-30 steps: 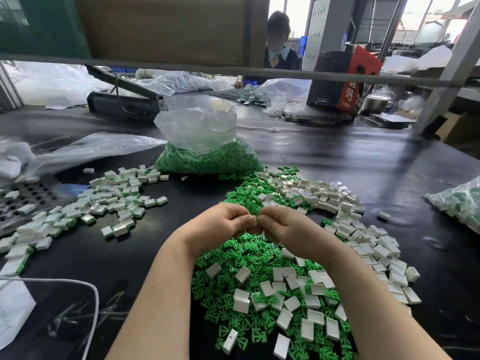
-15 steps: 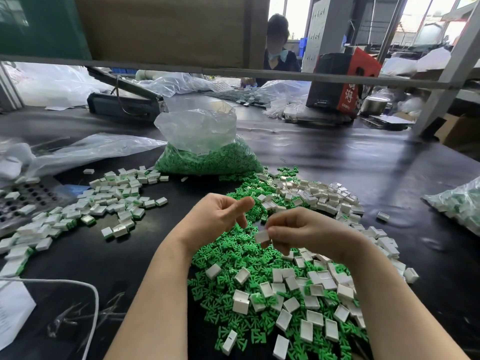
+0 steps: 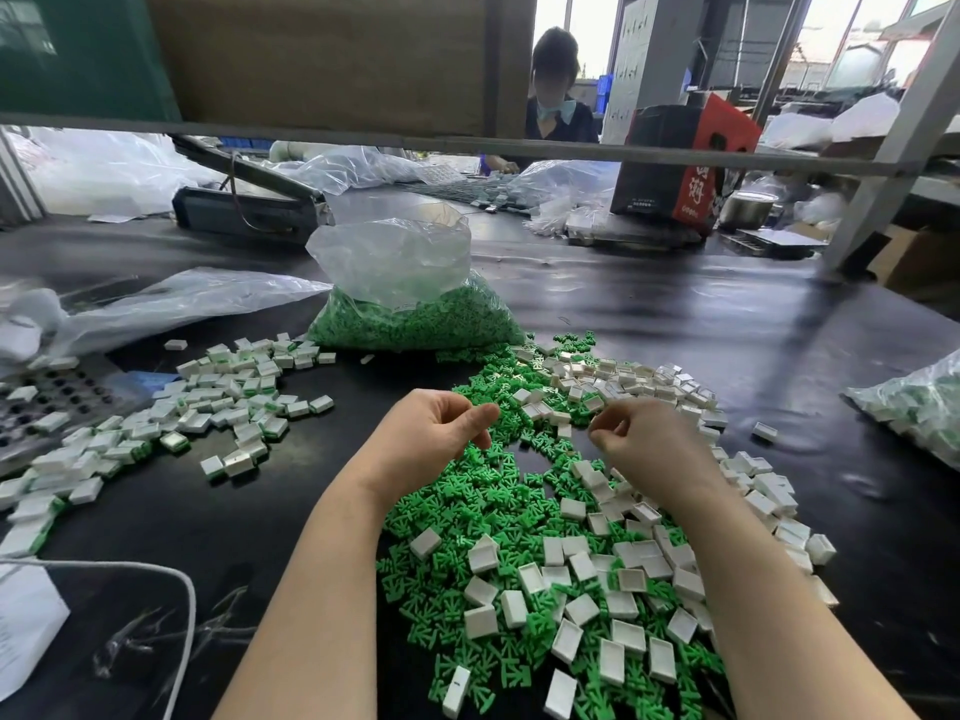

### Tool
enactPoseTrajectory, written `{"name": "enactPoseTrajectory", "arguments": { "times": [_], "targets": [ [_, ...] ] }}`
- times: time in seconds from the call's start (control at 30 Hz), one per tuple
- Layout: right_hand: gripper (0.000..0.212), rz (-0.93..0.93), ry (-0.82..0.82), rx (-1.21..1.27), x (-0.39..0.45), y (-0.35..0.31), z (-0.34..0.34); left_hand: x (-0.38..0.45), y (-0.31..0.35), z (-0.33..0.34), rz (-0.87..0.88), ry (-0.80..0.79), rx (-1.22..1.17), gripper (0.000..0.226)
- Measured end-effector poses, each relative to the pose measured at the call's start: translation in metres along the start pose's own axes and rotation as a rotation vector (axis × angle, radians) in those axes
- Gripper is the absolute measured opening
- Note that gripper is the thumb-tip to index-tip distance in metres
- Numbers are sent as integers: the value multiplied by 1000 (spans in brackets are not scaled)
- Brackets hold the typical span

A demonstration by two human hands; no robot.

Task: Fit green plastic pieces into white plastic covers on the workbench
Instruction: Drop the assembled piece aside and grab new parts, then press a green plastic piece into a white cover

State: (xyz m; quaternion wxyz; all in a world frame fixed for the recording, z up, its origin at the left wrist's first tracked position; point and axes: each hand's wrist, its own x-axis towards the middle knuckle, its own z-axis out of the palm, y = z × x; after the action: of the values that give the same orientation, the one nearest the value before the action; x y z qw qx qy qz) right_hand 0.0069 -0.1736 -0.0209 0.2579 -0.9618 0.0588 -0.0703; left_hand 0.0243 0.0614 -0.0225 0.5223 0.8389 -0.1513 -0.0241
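Both hands are hovering apart over the mixed heap on the glossy black workbench (image 3: 727, 324). The left hand (image 3: 431, 439) has loosely curled fingers and nothing visibly held; the right hand (image 3: 644, 444) looks pinched at the fingertips, though whether anything is held can't be told. The small glossy white rectangular plastic covers (image 3: 587, 579) are heaped below and right of the right hand, so that one's probably nearer. The matte green pronged plastic pieces (image 3: 467, 506) are spread right under the left hand. No common long axis can be made out.

Daylit windows (image 3: 852, 39) behind a grey metal frame (image 3: 883, 163), brown board (image 3: 322, 59) overhead, dark glossy workbench (image 3: 675, 314).
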Motion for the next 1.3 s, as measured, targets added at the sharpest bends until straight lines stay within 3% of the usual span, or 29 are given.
{"name": "enactPoseTrajectory", "arguments": {
  "times": [0.1, 0.27, 0.43, 0.53, 0.6, 0.7, 0.8, 0.87, 0.97, 1.1, 1.3],
  "targets": [
    [26, 27, 87, -211, 4, 9, 6, 3, -4, 2, -19, 14, 28, 29],
    [51, 33, -39, -307, 8, 16, 23, 6, -7, 7, -31, 12, 170, 8],
    [21, -74, 116, -303, 10, 17, 26, 6, -5, 19, -41, -33, 258, 6],
    [19, -123, 173, -346, 6, 13, 26, 6, -3, 24, -38, -50, 247, 5],
    [18, -169, 198, -213, 3, 6, 23, 8, -2, 26, -38, -26, 168, 5],
    [15, -346, 162, 231, -2, -18, 18, 10, 4, 29, -74, 23, -79, 3],
    [21, -503, 116, 359, -8, -39, 18, 9, 9, 32, -95, -4, -349, 13],
    [26, -496, 100, 394, -9, -42, 23, 7, 8, 29, -97, 22, -433, 8],
    [23, -373, 64, 338, -7, -35, 26, 7, 4, 21, -139, 118, -534, 6],
    [30, -292, -338, 99, -8, -26, 28, 7, 3, 13, -156, 101, -744, 15],
    [14, -311, -202, -67, -6, -31, 32, 5, 5, 14, -155, 66, -843, 27]
  ]
}}
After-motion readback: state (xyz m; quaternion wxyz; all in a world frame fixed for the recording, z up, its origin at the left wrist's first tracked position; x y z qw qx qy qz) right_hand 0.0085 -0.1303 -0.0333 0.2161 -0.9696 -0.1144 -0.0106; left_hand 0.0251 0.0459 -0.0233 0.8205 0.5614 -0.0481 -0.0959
